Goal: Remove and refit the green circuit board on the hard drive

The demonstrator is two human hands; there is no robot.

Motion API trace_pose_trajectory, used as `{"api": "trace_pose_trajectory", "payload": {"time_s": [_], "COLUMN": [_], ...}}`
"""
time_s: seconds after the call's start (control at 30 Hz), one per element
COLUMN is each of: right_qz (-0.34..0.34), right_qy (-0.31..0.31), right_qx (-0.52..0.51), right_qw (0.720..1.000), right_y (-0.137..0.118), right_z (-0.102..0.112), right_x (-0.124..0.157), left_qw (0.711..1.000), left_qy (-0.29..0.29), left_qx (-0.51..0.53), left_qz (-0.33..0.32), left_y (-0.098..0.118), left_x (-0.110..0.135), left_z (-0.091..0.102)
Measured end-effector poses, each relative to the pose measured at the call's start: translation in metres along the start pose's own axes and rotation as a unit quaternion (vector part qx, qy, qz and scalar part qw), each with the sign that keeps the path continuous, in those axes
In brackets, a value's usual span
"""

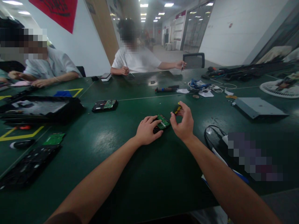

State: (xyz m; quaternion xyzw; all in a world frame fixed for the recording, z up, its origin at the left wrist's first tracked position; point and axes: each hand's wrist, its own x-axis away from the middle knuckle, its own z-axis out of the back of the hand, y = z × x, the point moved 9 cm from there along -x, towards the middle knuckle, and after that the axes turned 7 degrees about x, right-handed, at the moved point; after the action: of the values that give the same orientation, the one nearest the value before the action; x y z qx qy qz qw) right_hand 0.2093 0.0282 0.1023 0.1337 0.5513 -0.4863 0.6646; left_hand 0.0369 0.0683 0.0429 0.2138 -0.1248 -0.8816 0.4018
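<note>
Covering part of one green-faced drive [165, 123]: left hand [148, 130], fingers spread; can't tell if actually gripping. Right hand [184, 123] just beside, thumb and fingers pinched on one yellow-black tool [178, 108]. Drive lies flat mid-table [133, 174]. One similar board-faced unit [105, 105] farther left, one black panel [32, 161] near left edge. Right side: one grey metal box [260, 107], one white fan-like ring [268, 88]. One co-worker [139, 60] opposite, another [56, 60] left.

Forearms [102, 174] reach forward — left hand [146, 131] curved palm-down, right hand [185, 123] raised, pinching.
</note>
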Motion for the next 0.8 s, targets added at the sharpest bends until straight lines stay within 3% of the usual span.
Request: {"api": "trace_pose_trajectory", "payload": {"time_s": [0.8], "right_qz": [0.017], "right_qy": [0.009], "right_qx": [0.023], "right_qw": [1.0], "right_y": [-0.0092], "right_z": [0.0071], "right_x": [-0.0045], "left_qw": [1.0], "left_qy": [-0.007], "left_qx": [0.004], "left_qz": [0.005], "left_y": [0.0016], "left_x": [-0.0002], "left_z": [0.001]}}
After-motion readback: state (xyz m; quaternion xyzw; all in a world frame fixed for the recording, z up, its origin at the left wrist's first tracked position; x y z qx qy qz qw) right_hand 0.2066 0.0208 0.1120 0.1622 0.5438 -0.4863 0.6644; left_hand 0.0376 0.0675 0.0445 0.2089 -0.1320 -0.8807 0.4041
